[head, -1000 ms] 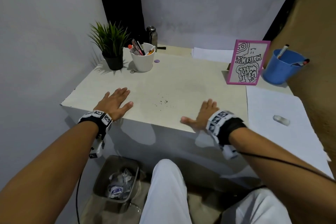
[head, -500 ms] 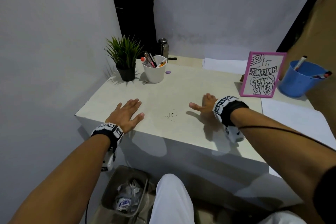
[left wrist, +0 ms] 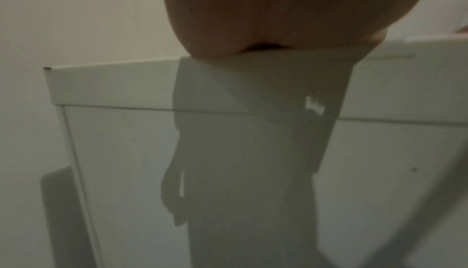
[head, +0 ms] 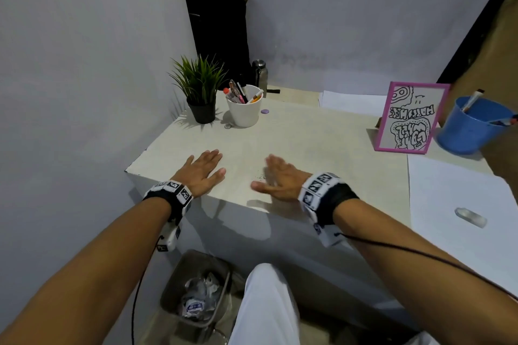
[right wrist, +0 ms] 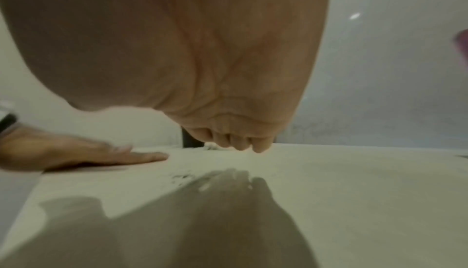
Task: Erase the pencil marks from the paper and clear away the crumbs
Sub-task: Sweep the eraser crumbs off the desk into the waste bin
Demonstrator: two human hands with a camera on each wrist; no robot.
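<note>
A large cream sheet of paper [head: 308, 148] covers the white desk. Dark eraser crumbs [head: 260, 177] lie on it near the front edge, between my two hands; the right wrist view shows these crumbs [right wrist: 182, 177] just ahead of the palm's shadow. My left hand [head: 203, 172] rests flat on the paper at the front left, fingers straight. My right hand [head: 276, 180] hovers low over the paper with straight fingers, its edge right beside the crumbs. A clear eraser [head: 471, 217] lies on a white sheet [head: 454, 193] at the right.
A potted plant [head: 200, 89], a white pen cup [head: 244, 108] and a metal bottle [head: 259, 73] stand at the back left. A pink-framed drawing [head: 409, 117] and a blue bucket [head: 473, 123] stand at the back right. A waste bin [head: 196, 294] sits under the desk's front left.
My right hand lifted off the front edge, swung in over the paper and moved left up to the crumbs. My left hand has stayed flat in place.
</note>
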